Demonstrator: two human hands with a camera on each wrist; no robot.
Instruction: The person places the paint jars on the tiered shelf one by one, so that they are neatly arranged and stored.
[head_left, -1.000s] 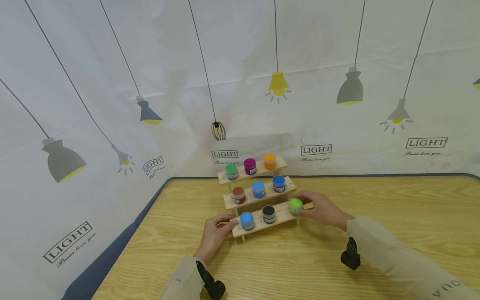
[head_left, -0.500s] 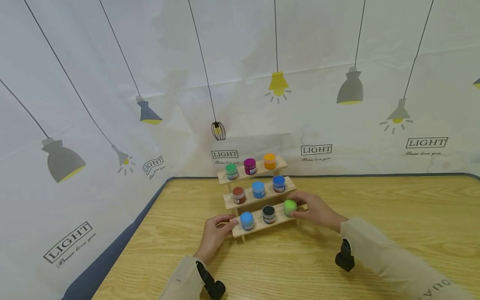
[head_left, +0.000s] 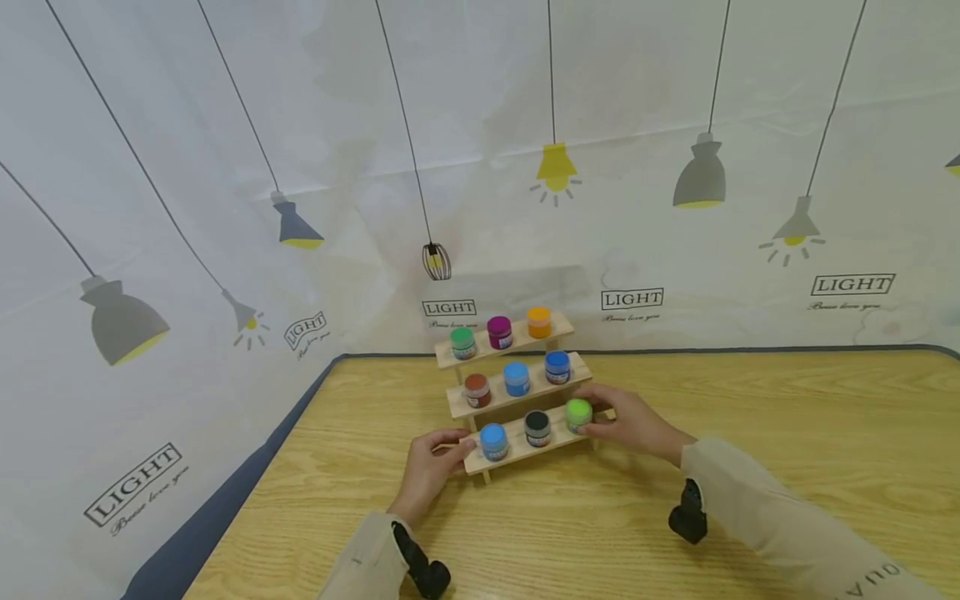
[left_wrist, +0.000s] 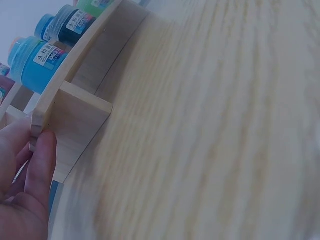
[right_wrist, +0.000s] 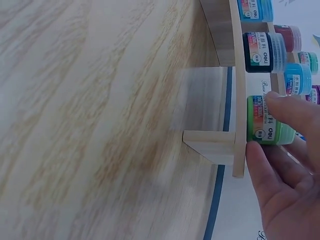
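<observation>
A three-step wooden display rack [head_left: 474,463] bears small paint jars, three to a step. My left hand [head_left: 427,473] pinches the left end of the lowest step between thumb and fingers, as the left wrist view confirms. At that step's other end, my right hand [head_left: 636,423] holds a light green paint jar [head_left: 578,416], which stands upright on the wood. In the right wrist view the thumb lies against the jar's label and another finger touches near its base. A black paint jar [head_left: 537,428] and a light blue paint jar [head_left: 493,442] share the lowest step.
On the middle step stand a brown-red jar [head_left: 477,390] and two blue ones. Above are green, purple and orange [head_left: 538,322] jars. Behind the wooden table [head_left: 360,533] hangs a pale cloth [head_left: 495,208] printed with lamps.
My right hand has slid the light green jar slightly left along the lowest step, mostly in the first half second. The left hand has stayed on the rack.
</observation>
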